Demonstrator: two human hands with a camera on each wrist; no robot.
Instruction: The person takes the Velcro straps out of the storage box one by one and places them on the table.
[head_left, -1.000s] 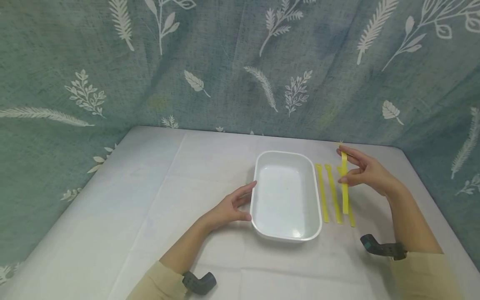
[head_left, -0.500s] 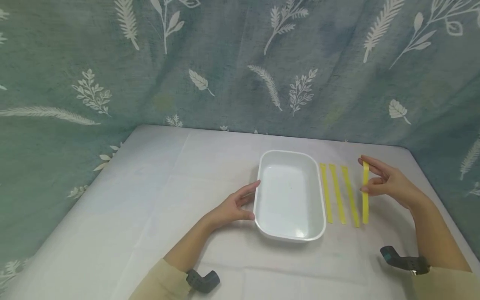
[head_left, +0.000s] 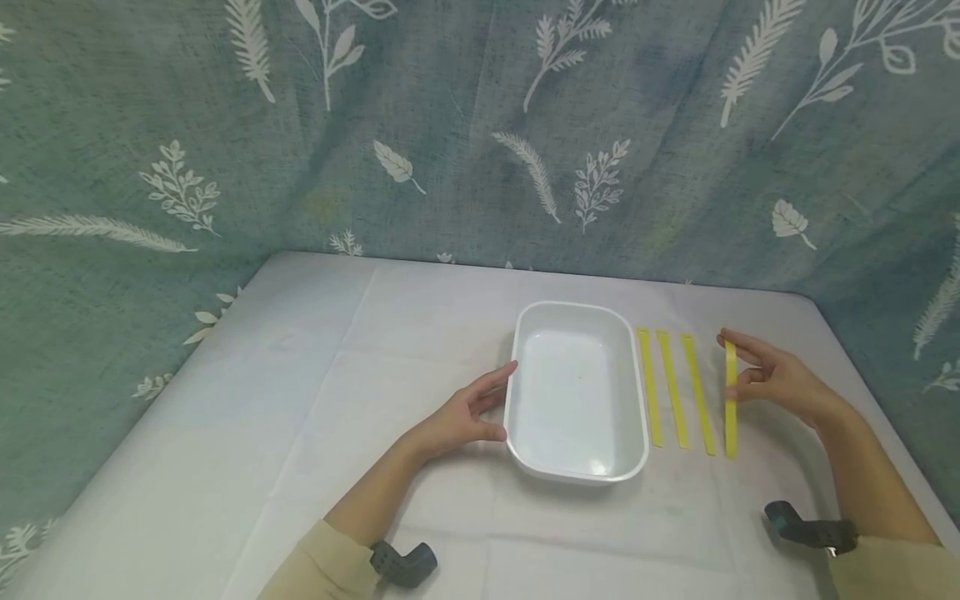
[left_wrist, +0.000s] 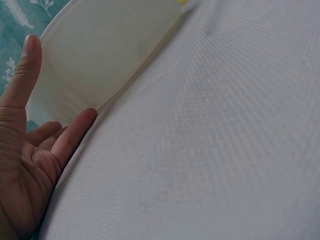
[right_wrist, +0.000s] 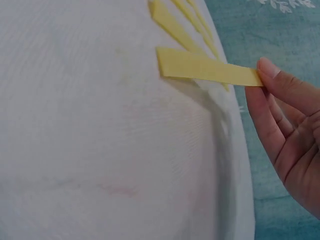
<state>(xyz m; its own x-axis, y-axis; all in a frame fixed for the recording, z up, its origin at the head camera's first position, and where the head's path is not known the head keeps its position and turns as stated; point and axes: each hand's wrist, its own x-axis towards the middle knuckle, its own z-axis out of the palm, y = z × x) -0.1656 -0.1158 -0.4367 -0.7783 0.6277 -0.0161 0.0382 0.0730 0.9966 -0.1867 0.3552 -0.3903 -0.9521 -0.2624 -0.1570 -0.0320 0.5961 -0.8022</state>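
Observation:
Left of a white rectangular tray (head_left: 577, 400), my left hand (head_left: 457, 421) rests its fingertips and thumb against the outer wall. In the left wrist view, the fingers (left_wrist: 75, 132) of that hand lie relaxed along the tray's side. My right hand (head_left: 776, 379) pinches a flat yellow strip (head_left: 731, 417) between thumb and fingers. Seen from the right wrist, the strip (right_wrist: 205, 67) reaches out from the fingertips, its far end low over the cloth; whether it touches cannot be told. Three similar yellow strips (head_left: 672, 390) lie side by side between tray and right hand.
A white cloth (head_left: 360, 400) covers the table. Behind it hangs a blue-green curtain (head_left: 450, 125) with white leaf prints. A dark wrist device (head_left: 405, 565) sits at the left cuff, another device (head_left: 813, 529) at the right.
My right hand has moved rightward from above the row of strips, then lowered with the pinched strip toward the cloth. The left hand stays at the tray.

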